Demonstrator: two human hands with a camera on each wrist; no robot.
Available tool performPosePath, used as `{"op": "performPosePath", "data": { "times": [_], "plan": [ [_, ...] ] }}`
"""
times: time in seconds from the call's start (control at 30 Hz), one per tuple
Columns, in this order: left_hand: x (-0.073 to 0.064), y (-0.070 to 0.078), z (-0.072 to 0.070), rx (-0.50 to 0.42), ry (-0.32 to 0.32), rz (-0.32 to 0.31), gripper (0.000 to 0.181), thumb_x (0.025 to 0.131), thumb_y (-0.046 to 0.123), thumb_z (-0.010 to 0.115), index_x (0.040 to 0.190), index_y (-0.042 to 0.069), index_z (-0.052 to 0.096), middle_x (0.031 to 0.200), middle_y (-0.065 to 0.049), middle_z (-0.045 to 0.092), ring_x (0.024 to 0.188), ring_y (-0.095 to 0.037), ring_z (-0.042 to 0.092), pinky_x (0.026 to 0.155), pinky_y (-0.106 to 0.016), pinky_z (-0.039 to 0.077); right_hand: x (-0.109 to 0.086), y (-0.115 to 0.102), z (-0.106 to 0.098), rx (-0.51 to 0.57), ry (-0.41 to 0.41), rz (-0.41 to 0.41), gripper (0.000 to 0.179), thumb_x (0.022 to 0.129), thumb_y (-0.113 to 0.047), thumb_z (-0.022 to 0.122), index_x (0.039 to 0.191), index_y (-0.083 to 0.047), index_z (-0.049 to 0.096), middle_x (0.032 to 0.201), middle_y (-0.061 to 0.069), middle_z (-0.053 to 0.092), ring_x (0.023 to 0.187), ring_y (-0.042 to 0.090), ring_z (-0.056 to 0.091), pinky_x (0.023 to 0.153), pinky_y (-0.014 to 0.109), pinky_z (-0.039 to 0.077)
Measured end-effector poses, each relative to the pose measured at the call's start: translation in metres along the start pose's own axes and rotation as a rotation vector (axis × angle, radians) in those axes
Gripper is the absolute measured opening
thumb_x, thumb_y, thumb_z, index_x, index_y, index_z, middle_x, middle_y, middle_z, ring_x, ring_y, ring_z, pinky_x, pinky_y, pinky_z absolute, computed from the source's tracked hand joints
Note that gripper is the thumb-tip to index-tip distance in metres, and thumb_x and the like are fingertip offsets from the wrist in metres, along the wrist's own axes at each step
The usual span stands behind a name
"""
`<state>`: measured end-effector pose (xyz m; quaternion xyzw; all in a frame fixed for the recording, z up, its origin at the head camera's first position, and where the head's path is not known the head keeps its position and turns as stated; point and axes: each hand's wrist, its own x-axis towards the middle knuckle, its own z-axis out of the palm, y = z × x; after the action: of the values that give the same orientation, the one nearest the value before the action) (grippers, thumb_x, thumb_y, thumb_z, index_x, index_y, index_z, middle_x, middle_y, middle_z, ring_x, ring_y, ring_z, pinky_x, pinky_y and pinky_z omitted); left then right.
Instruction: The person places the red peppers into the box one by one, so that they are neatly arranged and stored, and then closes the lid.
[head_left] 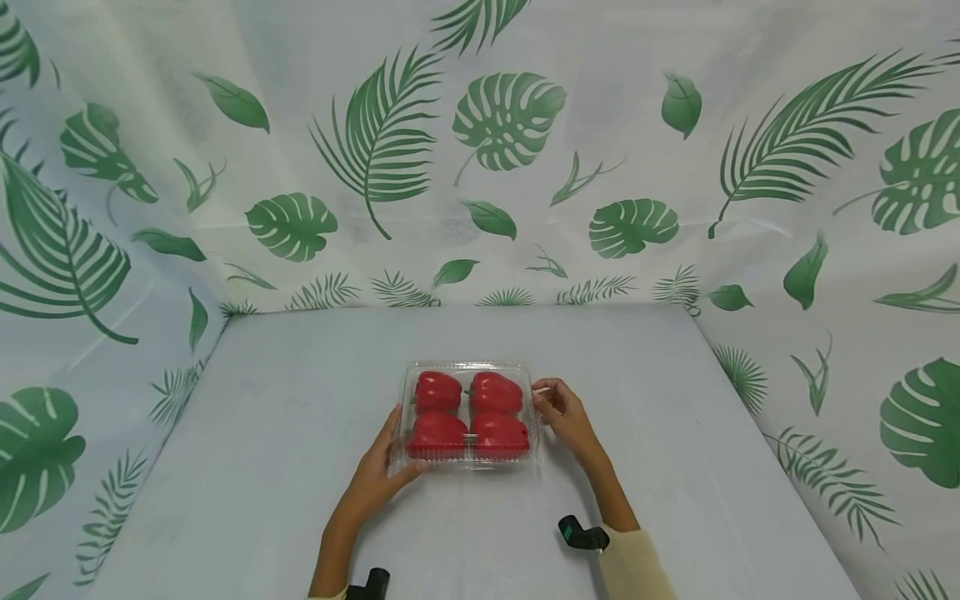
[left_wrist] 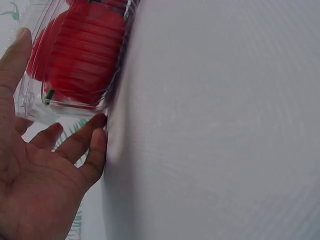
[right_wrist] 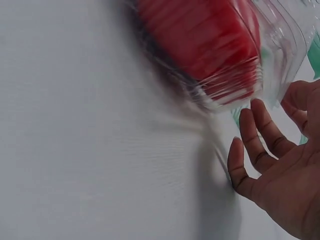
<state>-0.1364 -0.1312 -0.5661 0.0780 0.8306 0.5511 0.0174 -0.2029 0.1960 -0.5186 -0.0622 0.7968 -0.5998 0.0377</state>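
A clear plastic clamshell box (head_left: 465, 366) sits on the white table with several red bell peppers (head_left: 437, 433) inside, seen through its lid. My left hand (head_left: 375, 479) holds its near left corner, thumb along the front edge and fingers at the left side. In the left wrist view, the fingertips (left_wrist: 98, 120) reach the box's lower end. At the opposite side, my right hand (head_left: 572, 423) pinches the right rim between thumb and forefinger. The right wrist view shows the other fingers (right_wrist: 236, 155) bent loosely below the box, beside the tabletop.
The white tabletop (head_left: 262, 467) extends around the box on all sides. Behind and beside it hang white sheets printed with green leaves (head_left: 498, 121). Dark wrist devices (head_left: 583, 533) are worn near both sleeves.
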Motion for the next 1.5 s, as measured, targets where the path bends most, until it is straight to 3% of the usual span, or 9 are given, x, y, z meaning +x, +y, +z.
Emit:
{"op": "performPosePath", "data": {
  "times": [0.3,0.43,0.57,0.73,0.9,1.07,1.27,1.4,1.5],
  "plan": [
    [-0.003,0.004,0.002,-0.02,-0.014,-0.056,0.09,0.087,0.034,0.073,0.157,0.024,0.018,0.161,-0.009,0.027,0.145,-0.036,0.032,0.113,-0.054,0.035,-0.026,0.036,0.005,0.027,-0.005,-0.14,0.046,0.099,-0.003,0.052,0.143,0.005,0.038,0.098,0.02,0.063,0.078,0.005,0.059,0.067,0.023,0.054],
    [-0.004,0.006,0.001,-0.015,-0.014,-0.07,0.091,0.086,0.034,0.073,0.157,0.024,0.018,0.161,-0.007,0.026,0.145,-0.035,0.031,0.114,-0.052,0.035,-0.041,0.052,0.004,0.065,-0.049,-0.198,0.039,0.098,0.002,0.051,0.134,0.011,0.04,0.091,0.013,0.062,0.069,0.01,0.059,0.06,0.025,0.054],
    [-0.003,0.007,0.0,-0.008,-0.012,-0.071,0.091,0.086,0.034,0.074,0.157,0.023,0.018,0.161,-0.008,0.027,0.146,-0.034,0.03,0.114,-0.051,0.034,-0.054,0.055,0.003,0.137,-0.158,-0.236,0.02,0.096,0.006,0.048,0.112,0.017,0.048,0.079,0.021,0.058,0.062,0.021,0.058,0.05,0.03,0.052],
    [-0.004,0.005,0.001,-0.001,-0.007,-0.077,0.092,0.085,0.034,0.074,0.157,0.022,0.019,0.16,-0.01,0.028,0.146,-0.034,0.03,0.114,-0.051,0.034,-0.063,0.053,0.006,0.142,-0.21,-0.146,0.018,0.1,-0.003,0.048,0.09,0.011,0.056,0.071,0.024,0.057,0.054,0.013,0.053,0.041,0.025,0.046],
    [-0.004,0.004,0.002,0.016,-0.01,-0.07,0.093,0.085,0.037,0.075,0.157,0.021,0.019,0.159,-0.011,0.029,0.145,-0.034,0.031,0.112,-0.05,0.036,-0.063,0.052,0.009,0.154,-0.176,-0.031,0.022,0.1,-0.007,0.052,0.086,0.01,0.056,0.07,0.02,0.06,0.055,0.002,0.054,0.045,0.02,0.046],
    [-0.003,0.006,-0.001,0.008,-0.009,-0.071,0.092,0.085,0.036,0.074,0.157,0.021,0.019,0.16,-0.01,0.029,0.146,-0.033,0.03,0.113,-0.05,0.034,-0.062,0.046,0.013,0.163,-0.169,-0.028,0.023,0.099,-0.005,0.052,0.084,0.013,0.054,0.068,0.023,0.057,0.055,0.002,0.052,0.045,0.019,0.045],
    [-0.004,0.001,-0.007,-0.015,-0.013,-0.057,0.084,0.09,0.035,0.069,0.157,0.024,0.021,0.16,-0.008,0.028,0.145,-0.034,0.032,0.114,-0.05,0.034,-0.06,0.047,0.015,0.204,-0.185,0.019,0.028,0.1,-0.008,0.051,0.089,0.017,0.054,0.071,-0.003,0.062,0.058,0.002,0.056,0.052,0.017,0.051],
    [-0.008,-0.002,-0.011,-0.072,-0.012,-0.022,0.068,0.094,0.029,0.064,0.154,0.025,0.031,0.156,-0.009,0.038,0.138,-0.039,0.043,0.11,-0.051,0.042,-0.063,0.054,0.013,0.226,-0.188,0.017,0.031,0.102,-0.012,0.05,0.093,0.017,0.055,0.074,-0.004,0.063,0.061,0.003,0.058,0.054,0.018,0.053],
    [-0.009,-0.006,-0.015,-0.104,-0.017,0.009,0.058,0.098,0.024,0.06,0.151,0.023,0.038,0.143,-0.011,0.05,0.128,-0.035,0.052,0.105,-0.041,0.049,-0.063,0.054,0.014,0.229,-0.185,0.015,0.031,0.102,-0.013,0.049,0.094,0.016,0.056,0.076,-0.001,0.064,0.062,0.004,0.059,0.054,0.02,0.053]
  ]
}}
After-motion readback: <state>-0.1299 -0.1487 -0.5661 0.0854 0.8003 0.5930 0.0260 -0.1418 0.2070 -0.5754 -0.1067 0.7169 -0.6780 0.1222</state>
